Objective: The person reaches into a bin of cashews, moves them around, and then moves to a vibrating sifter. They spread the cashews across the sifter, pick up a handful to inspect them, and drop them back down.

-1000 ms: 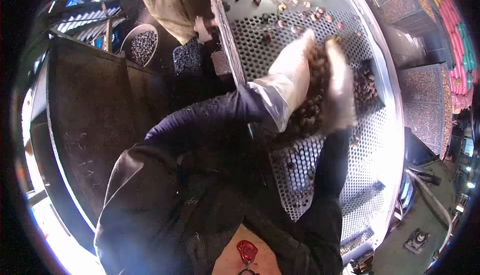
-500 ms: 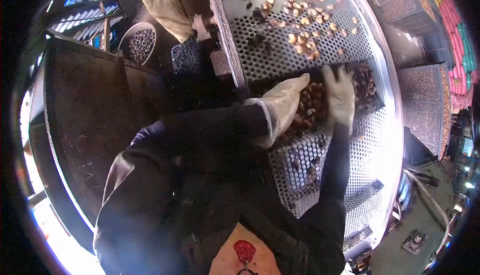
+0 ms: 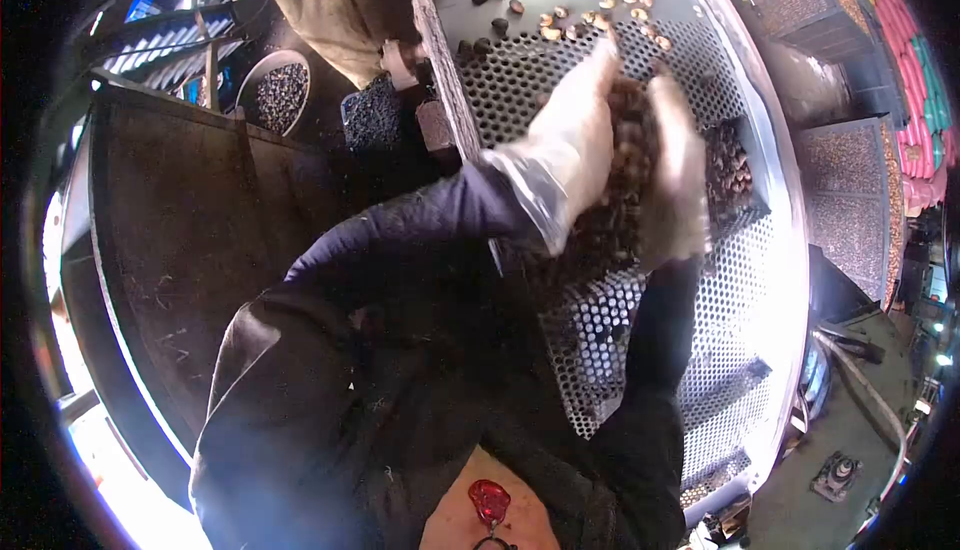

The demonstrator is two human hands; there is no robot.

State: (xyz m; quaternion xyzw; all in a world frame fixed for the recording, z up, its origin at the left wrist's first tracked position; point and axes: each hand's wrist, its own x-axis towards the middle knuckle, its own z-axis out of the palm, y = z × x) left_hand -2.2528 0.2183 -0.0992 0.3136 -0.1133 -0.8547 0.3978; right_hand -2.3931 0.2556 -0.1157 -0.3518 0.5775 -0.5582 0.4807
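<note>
My left hand [image 3: 578, 135], in a pale glove, reaches over a perforated metal tray [image 3: 500, 85]. Its fingers are stretched forward, with the palm turned inward. Facing it is my gloved right hand [image 3: 675, 180], blurred by motion, its fingers extended too. Between the two palms lies a heap of brown nuts [image 3: 628, 145], touched by both hands; single nuts there are smeared. Beyond my fingertips, pale curved nuts that look like cashews [image 3: 552, 32] are scattered on the tray. A few dark shells or nuts [image 3: 500, 26] lie to their left.
Another person's hand [image 3: 400, 65] rests by the tray's left edge. Behind it stand a bucket of dark pieces [image 3: 280, 95] and a black crate [image 3: 370, 120]. A large dark metal panel [image 3: 170, 270] is on my left. Bins of nuts [image 3: 850, 190] and stacked coloured sacks [image 3: 915, 100] stand right.
Both hands have moved forward up the tray and closer together, with brown nuts gathered between them. Fewer pale nuts show on the tray ahead.
</note>
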